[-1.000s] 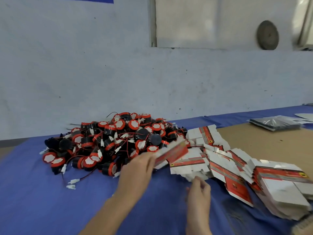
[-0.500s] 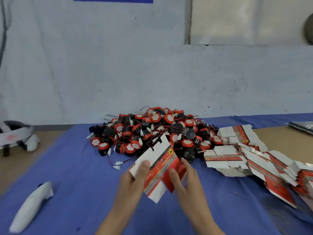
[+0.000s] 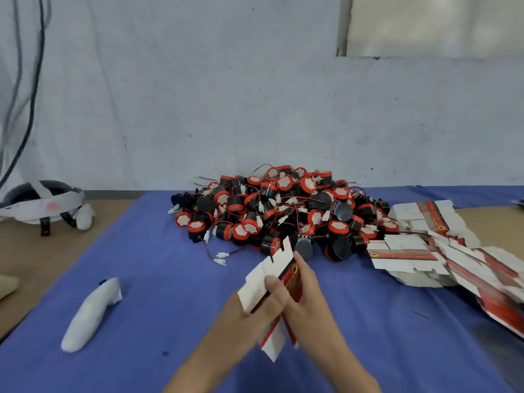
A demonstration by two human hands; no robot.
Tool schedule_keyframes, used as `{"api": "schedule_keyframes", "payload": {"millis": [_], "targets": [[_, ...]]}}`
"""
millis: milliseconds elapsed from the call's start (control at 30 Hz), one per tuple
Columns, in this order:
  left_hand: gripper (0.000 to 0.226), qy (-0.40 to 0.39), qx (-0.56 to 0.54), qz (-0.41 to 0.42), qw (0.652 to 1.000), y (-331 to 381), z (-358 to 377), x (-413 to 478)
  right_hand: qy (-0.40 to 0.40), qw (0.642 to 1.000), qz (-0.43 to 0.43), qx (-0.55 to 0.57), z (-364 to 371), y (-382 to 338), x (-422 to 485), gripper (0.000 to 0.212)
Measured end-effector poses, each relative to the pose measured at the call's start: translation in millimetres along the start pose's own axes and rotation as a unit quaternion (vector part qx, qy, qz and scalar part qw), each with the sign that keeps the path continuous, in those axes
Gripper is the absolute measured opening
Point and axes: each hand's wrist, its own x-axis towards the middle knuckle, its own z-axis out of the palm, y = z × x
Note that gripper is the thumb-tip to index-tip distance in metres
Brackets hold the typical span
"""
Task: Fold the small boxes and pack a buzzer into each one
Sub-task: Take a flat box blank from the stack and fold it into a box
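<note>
Now left hand [image 3: 263,307] and right hand [image 3: 309,299] grip the flat red-and-white cardboard box [image 3: 279,260], long axis pointing away between them.

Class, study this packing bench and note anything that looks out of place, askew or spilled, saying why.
A white controller lies on the blue cloth left of the buzzers, unrelated to packing. The flat boxes at right lie fanned out, not squared.
</note>
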Motion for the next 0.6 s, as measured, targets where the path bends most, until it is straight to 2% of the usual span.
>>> {"api": "schedule_keyframes", "payload": {"millis": [100, 200, 267, 400, 500, 600], "targets": [[0.023, -0.007, 0.012, 0.018, 1.000, 1.2, 3.2, -4.3, -0.033, 0.999, -0.005, 0.030, 2.9, -6.8, -3.9, 0.058], [0.064, -0.025, 0.007, 0.056, 0.998, -2.3, 4.8, -5.1, -0.054, 0.998, -0.012, 0.040, 2.2, -4.2, -6.1, 0.073], [0.077, -0.022, 0.005, 0.070, 0.997, -2.6, 7.2, -3.7, -0.052, 0.998, -0.013, 0.035, 1.4, -1.6, -6.4, 0.076], [0.084, -0.013, -0.015, 0.086, 0.996, 0.7, 10.4, 1.7, -0.019, 1.000, -0.014, -0.011, 2.2, 2.8, -7.9, 0.058], [0.089, -0.019, -0.034, 0.084, 0.996, 0.5, 11.2, 3.3, -0.002, 0.999, -0.027, -0.044, 0.8, 6.9, -11.4, 0.062], [0.093, 0.009, -0.034, 0.082, 0.996, -2.0, 13.1, 5.1, 0.006, 0.995, -0.060, -0.078, -2.4, 7.1, -14.9, 0.066]]}}
